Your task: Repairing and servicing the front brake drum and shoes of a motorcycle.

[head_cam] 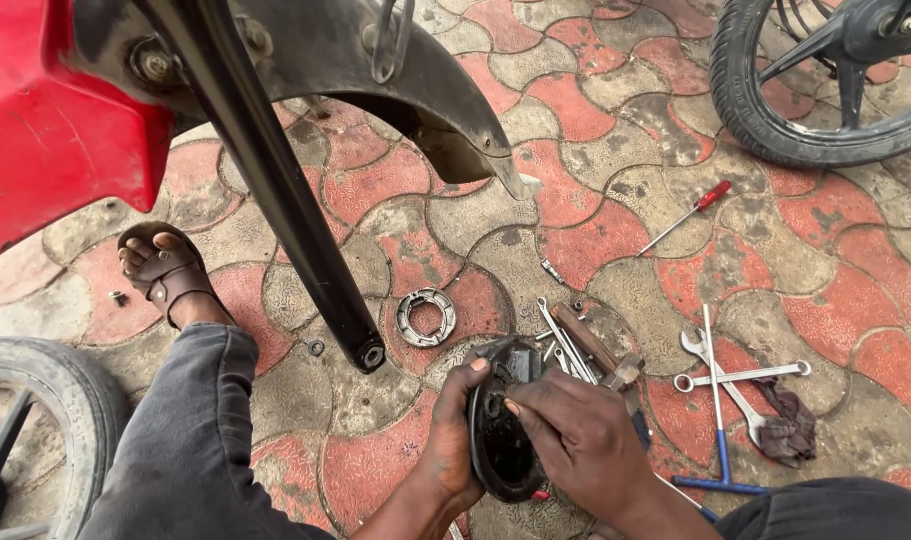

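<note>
My left hand (pixel 453 432) grips the left rim of a round black brake drum plate (pixel 500 440), held on edge low in the view. My right hand (pixel 573 437) lies over its right side, fingers pressed into the plate's hollow. A pair of grey brake shoes (pixel 425 317) lies on the paving just beyond. A black fork leg (pixel 285 200) of a red motorcycle slants down to a bare axle end (pixel 372 355) left of my hands.
Several spanners and a hammer (pixel 585 340) lie right of my hands, with crossed wrenches (pixel 740 378), a rag (pixel 787 420) and a red-handled screwdriver (pixel 690 212). A loose wheel (pixel 825 80) lies top right, a tyre (pixel 45 400) bottom left. My sandalled foot (pixel 165 270) rests left.
</note>
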